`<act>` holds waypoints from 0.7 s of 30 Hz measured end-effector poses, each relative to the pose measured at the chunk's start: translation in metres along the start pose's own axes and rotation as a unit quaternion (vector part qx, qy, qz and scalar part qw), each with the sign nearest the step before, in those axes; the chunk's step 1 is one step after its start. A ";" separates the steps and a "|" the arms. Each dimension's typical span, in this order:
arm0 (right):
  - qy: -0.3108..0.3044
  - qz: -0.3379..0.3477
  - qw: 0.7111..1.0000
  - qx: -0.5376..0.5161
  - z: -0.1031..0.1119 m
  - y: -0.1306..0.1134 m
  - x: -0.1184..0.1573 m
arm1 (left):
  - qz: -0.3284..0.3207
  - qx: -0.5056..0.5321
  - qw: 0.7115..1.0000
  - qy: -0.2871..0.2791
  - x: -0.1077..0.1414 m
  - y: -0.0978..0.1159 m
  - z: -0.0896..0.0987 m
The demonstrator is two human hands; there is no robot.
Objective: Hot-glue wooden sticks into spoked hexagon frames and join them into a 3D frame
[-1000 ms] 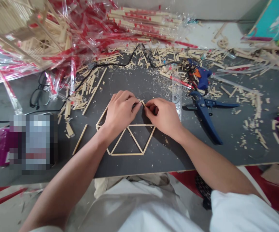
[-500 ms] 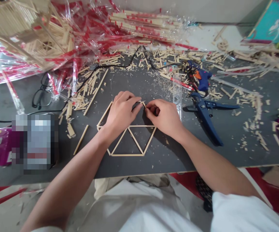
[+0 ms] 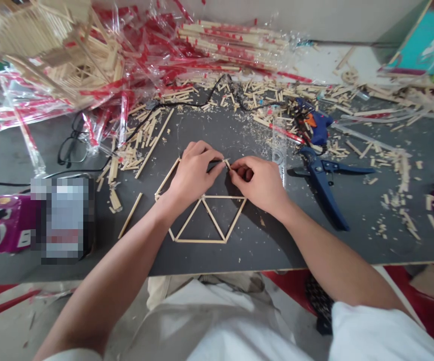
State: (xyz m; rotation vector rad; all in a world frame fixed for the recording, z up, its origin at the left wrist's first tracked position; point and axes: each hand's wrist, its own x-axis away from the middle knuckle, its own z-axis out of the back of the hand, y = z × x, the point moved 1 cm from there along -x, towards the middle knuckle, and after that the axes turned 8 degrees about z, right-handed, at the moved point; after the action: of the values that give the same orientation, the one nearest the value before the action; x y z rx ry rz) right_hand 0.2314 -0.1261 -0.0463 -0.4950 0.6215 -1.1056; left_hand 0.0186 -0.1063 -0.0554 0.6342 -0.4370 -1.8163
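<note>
Two hands at the centre of the dial here, and the right hand [image 3: 260, 180] has thumb and forefinger pinched tight on one short stick [image 3: 228, 165]! The left hand [image 3: 196, 168] curves in from nine o'clock, thumb and fingertips a sliver apart at the stick's far end; whether they grip it, I can't tell. Below, from six to eight o'clock, lies one wooden frame [image 3: 200, 241], partly covered by the left hand and forearm, two full triangles showing. One loose stick [image 3: 130, 215] sits at eight, one pair of glasses [image 3: 72, 159] at nine. Over on the right: one clear ruler [image 3: 278, 145] and one glue gun [image 3: 320, 129] towards two, one blue cutter [image 3: 320, 180] just past three.
</note>
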 end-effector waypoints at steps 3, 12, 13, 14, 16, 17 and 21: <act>0.000 0.001 1.000 -0.001 0.000 0.000 0.000 | 0.000 -0.007 1.000 0.001 0.000 -0.001 -0.001; -0.004 -0.006 1.000 -0.010 0.002 -0.001 -0.001 | 0.003 -0.006 1.000 -0.002 0.000 0.000 0.000; -0.006 -0.008 1.000 -0.011 0.003 -0.001 -0.001 | 0.003 -0.006 1.000 -0.003 0.000 0.000 0.000; -0.007 -0.009 1.000 -0.011 0.005 -0.002 -0.001 | 0.003 -0.006 1.000 -0.004 0.000 0.000 0.000; -0.010 -0.008 1.000 -0.011 0.007 -0.002 -0.003 | 0.004 -0.007 1.000 -0.005 0.000 0.000 -0.001; -0.011 -0.007 1.000 -0.011 0.008 -0.002 -0.003 | 0.004 -0.007 1.000 -0.005 0.000 0.000 -0.001; -0.009 -0.011 1.000 -0.015 0.010 -0.001 -0.004 | 0.010 -0.003 1.000 -0.007 0.000 0.001 0.000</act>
State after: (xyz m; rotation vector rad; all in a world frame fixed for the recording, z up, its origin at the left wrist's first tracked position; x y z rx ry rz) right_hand 0.2360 -0.1224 -0.0377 -0.5388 0.6183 -1.1121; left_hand 0.0194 -0.1067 -0.0552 0.6122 -0.4454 -1.8035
